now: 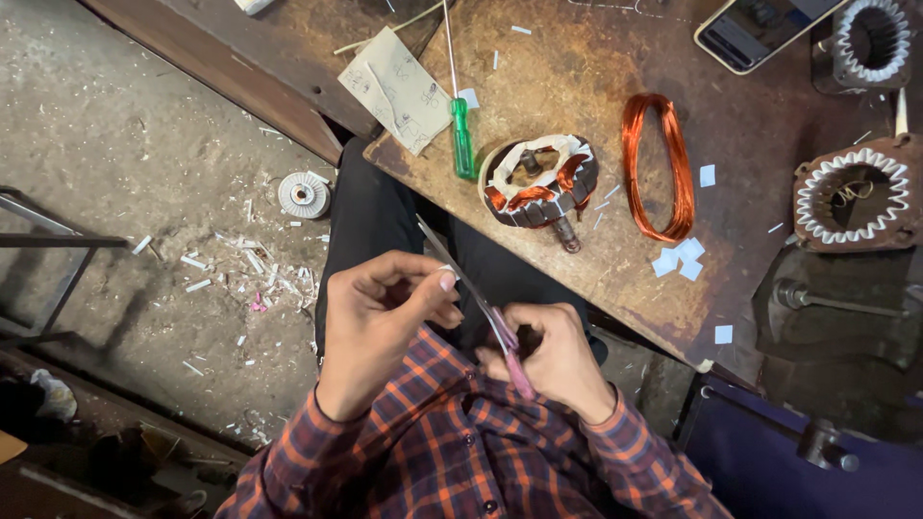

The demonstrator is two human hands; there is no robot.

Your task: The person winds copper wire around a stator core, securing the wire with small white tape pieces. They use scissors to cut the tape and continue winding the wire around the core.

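The right hand point(553, 358) is gripping pink-handled metal scissors point(486, 312) near the lap, below the brown worktop point(577, 58). The left hand point(385, 312) is pinching a small white paper piece point(448, 281) at the blades. A wound motor stator point(538, 181) and a copper wire coil point(656, 165) are lying farther away on the worktop.

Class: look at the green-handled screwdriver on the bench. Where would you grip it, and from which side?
Probably by the green handle of the screwdriver, coming from the bench edge nearest the person. The handle is the thick end pointing that way; the thin shaft runs away, and the wound stator crowds its right side.
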